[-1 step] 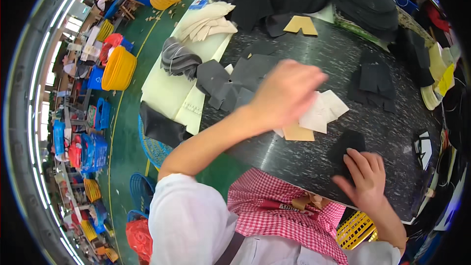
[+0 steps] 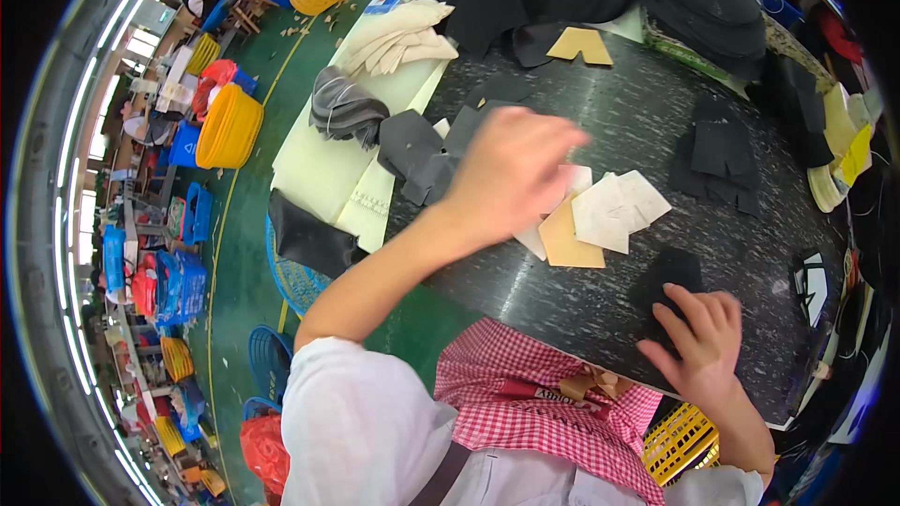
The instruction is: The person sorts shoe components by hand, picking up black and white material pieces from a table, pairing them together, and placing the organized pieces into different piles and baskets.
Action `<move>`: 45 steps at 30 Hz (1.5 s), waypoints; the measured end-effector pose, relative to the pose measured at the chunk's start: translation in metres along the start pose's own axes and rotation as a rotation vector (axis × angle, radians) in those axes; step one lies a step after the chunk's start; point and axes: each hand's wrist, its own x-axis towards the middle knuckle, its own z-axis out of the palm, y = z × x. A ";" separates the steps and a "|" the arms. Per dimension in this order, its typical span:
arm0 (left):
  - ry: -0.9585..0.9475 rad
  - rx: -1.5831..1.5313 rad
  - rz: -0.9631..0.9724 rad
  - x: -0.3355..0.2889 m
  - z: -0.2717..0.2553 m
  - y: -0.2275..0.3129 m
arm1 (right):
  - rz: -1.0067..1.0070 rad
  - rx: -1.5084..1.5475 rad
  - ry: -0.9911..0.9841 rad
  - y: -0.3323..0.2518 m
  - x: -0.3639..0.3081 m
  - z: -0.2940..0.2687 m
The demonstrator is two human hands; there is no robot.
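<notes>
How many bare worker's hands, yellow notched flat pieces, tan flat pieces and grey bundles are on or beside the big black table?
Bare hands, left hand and right hand: 2
Yellow notched flat piece: 1
Tan flat piece, partly covered: 1
Grey bundle: 1
Total: 5

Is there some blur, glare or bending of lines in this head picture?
Head view: left hand blurred, probably by motion; right hand clearer; pale glare on the dark tabletop; ceiling lights curve along the fisheye's left rim.
</notes>
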 end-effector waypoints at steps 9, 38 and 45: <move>0.116 -0.303 -0.545 -0.104 -0.038 -0.021 | -0.474 -0.011 0.136 -0.038 0.146 0.090; -0.327 -0.619 -0.404 -0.013 0.071 0.109 | 0.393 0.235 0.060 0.035 -0.019 0.027; -0.201 -0.101 -0.069 -0.013 0.062 0.100 | 0.134 0.185 0.016 0.027 -0.012 0.007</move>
